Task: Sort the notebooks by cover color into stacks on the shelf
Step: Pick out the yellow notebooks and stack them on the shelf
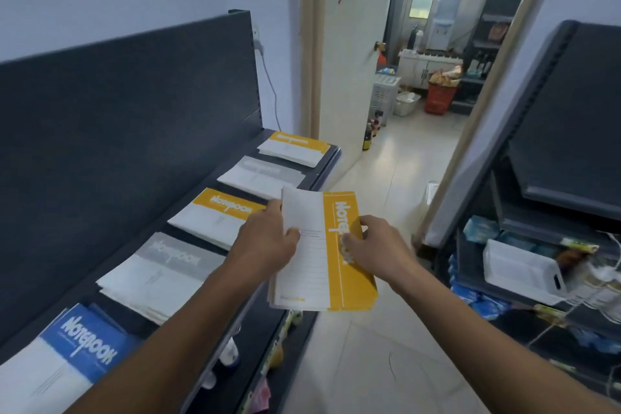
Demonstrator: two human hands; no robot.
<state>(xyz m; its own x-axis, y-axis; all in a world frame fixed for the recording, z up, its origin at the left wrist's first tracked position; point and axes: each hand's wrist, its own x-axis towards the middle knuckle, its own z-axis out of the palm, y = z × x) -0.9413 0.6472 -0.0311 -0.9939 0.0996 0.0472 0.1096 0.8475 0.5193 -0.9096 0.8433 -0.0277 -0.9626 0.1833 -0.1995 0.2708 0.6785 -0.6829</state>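
Pinching from opposite sides, the left hand (268, 242) and the right hand (378, 245) are wrapped round the held yellow notebooks (322, 265). The left thumb is laid across the white, lined part of the top cover. The right thumb is pressed onto the yellow band, over the printed word "Notebook". The bundle is held lengthwise away from the body, in the air over the tiled floor (386, 346) and just beside the front edge of the shelf (235, 155). More than one notebook appears to be held, though the layered edges at the near end are blurred.

Five stacks are laid in a row along the dark shelf, apart from one another. Nearest lies the blue stack (77, 343), then the near grey stack (161, 265) and the near yellow stack (215, 215), whose right edge is partly hidden by the left hand. Beyond these lie the far grey stack (258, 175) and the far yellow stack (295, 148) at the shelf's end. A dark back panel (134, 104) rises behind the row.

Across the aisle, a white basket (521, 272) sits on another dark rack. Through the open doorway a red basket (438, 97) and a water dispenser (443, 17) can be made out.
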